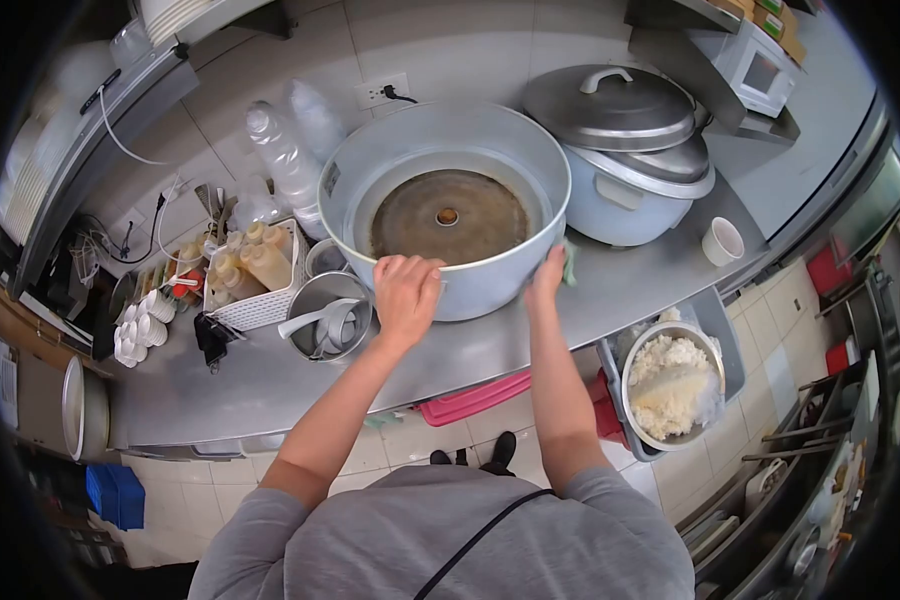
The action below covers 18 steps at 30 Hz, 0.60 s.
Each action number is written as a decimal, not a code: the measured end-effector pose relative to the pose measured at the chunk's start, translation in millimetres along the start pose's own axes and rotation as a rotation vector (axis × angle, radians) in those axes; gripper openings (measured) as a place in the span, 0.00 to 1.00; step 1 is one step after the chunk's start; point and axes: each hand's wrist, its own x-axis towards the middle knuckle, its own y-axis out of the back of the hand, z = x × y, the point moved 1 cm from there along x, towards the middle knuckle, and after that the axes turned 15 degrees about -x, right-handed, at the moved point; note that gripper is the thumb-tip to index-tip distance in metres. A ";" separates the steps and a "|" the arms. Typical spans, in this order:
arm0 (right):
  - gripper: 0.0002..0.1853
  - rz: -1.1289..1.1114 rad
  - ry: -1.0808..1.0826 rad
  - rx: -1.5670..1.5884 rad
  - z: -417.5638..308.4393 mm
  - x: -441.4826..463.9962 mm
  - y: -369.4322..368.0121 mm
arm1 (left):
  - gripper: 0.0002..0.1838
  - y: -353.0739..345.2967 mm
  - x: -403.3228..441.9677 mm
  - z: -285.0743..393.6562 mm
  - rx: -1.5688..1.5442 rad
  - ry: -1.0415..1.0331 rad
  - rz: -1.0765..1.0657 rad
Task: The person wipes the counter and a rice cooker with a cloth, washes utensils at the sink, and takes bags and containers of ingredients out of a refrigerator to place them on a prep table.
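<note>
A large rice cooker body [490, 290] stands on the steel counter, its inner pot out and the brown-stained heating plate [410, 215] showing at the bottom. My left hand [407, 295] is closed over its front rim, fingers curled to the inside. Against the outer right wall, my right hand [545, 275] presses a green cloth [569, 264], most of which is hidden behind the fingers. Just left of the cooker is a metal container [315, 290] with white-handled scoops in it.
A second rice cooker [635, 205] with a lid [610, 105] stands to the right, near a white cup [722, 242]. Below the counter edge, a metal bowl of rice [635, 400] rests on a grey bin. A white basket [260, 312] holds several bottles at left.
</note>
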 end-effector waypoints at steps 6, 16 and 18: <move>0.28 0.069 0.757 -0.801 -40.9 -103.9 -44.9 | 0.10 -1.7 2.2 1.9 0.027 0.014 0.023; 0.30 0.060 1.070 -0.867 -98.4 -93.3 -42.2 | 0.09 3.9 -5.0 -8.3 -0.038 0.013 -0.017; 0.26 -0.052 0.974 -0.401 -121.1 -76.2 -57.1 | 0.09 9.0 -8.7 -6.5 -0.045 0.004 -0.026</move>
